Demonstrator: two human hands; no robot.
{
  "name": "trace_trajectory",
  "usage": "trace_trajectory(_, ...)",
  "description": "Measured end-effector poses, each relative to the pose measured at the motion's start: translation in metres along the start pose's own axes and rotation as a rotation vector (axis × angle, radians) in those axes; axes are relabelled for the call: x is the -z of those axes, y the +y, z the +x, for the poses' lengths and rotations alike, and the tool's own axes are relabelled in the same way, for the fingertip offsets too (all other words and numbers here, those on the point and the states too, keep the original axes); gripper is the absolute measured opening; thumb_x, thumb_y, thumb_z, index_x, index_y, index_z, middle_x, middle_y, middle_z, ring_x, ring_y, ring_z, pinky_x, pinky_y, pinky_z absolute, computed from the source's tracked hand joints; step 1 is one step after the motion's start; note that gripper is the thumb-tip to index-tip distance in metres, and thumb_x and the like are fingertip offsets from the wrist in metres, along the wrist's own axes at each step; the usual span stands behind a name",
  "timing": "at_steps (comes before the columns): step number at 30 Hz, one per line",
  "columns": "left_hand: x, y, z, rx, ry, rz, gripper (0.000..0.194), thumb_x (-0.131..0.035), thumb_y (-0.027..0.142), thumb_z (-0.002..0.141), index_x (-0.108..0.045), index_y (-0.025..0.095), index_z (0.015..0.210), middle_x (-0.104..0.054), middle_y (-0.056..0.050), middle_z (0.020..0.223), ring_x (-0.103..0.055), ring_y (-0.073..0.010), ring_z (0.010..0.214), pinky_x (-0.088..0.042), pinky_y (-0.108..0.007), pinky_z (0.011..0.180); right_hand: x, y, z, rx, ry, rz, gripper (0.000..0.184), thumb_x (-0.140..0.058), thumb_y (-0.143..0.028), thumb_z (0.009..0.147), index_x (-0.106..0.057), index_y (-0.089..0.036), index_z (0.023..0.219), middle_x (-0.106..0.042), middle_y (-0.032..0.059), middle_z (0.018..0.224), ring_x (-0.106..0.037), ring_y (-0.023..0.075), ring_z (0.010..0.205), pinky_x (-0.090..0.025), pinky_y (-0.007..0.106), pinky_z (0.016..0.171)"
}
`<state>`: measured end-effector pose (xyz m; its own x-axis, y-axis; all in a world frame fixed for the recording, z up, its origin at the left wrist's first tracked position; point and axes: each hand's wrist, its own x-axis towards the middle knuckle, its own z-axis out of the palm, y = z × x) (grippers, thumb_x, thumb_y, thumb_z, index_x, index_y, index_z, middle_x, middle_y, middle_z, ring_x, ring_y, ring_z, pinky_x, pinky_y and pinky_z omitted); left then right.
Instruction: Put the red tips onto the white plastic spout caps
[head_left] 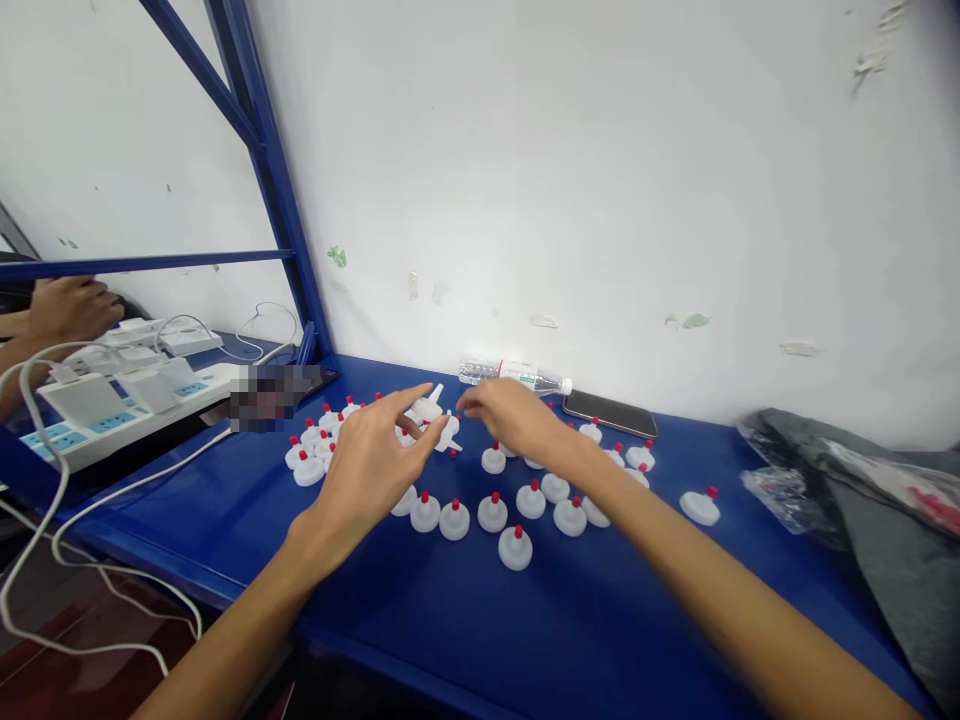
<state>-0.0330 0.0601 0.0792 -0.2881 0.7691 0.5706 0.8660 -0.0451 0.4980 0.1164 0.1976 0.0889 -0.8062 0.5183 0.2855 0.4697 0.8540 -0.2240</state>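
My left hand (379, 440) is closed on a white nozzle cap (426, 410), pinched between thumb and fingers, its bare pointed spout tilting up. A second white cap (448, 432) shows right by the thumb; I cannot tell whether the hand holds it too. Just to the right, my right hand (506, 410) hovers with its fingers curled and bent down. What its fingertips hold, if anything, is too small to make out. Around and below both hands, several white round caps with red tips (515, 548) stand on the blue table (420, 620). More such caps (309, 468) cluster left of my left hand.
Behind my hands, a clear plastic bottle (517, 376) lies along the wall beside a dark phone (611, 412). Grey cloth (862, 520) and clear plastic wrap (780, 495) lie at right. Power strips (112, 415) with white cables stand left, near another person's hand (75, 305).
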Motion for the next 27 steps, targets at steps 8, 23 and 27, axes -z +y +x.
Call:
trace_trajectory(8, -0.001, 0.002, -0.001, -0.017, -0.029, -0.033, 0.043, -0.066, 0.047, 0.091, -0.069, 0.024, 0.128, -0.079, 0.001, 0.081, -0.071, -0.0195, 0.059, -0.057, -0.037, 0.083, 0.050, -0.008, -0.010, 0.035, 0.145, 0.742, 0.018, -0.072, -0.032, 0.090, -0.077, -0.018, 0.099, -0.080, 0.0069, 0.100, -0.074, 0.0186, 0.094, -0.056, 0.032, 0.088)
trace_trajectory(23, 0.000, 0.002, -0.001, -0.021, -0.088, -0.031, 0.043, -0.067, 0.049, 0.090, -0.073, 0.024, 0.125, -0.078, 0.001, 0.072, -0.072, -0.0236, 0.062, -0.056, -0.039, 0.078, 0.034, -0.027, -0.008, 0.087, 0.100, 0.783, 0.009, -0.076, -0.019, 0.083, -0.078, -0.017, 0.092, -0.080, 0.0046, 0.086, -0.075, 0.0168, 0.082, -0.059, 0.028, 0.077)
trace_trajectory(27, 0.001, 0.006, -0.001, -0.008, -0.091, -0.073, 0.065, -0.067, 0.053, 0.090, -0.054, 0.024, 0.147, -0.082, -0.001, 0.099, -0.071, -0.0179, 0.057, -0.057, -0.033, 0.070, 0.040, -0.021, -0.007, 0.049, 0.124, 0.754, 0.015, -0.081, -0.024, 0.080, -0.080, -0.017, 0.094, -0.080, 0.0042, 0.085, -0.076, 0.0175, 0.082, -0.059, 0.026, 0.075)
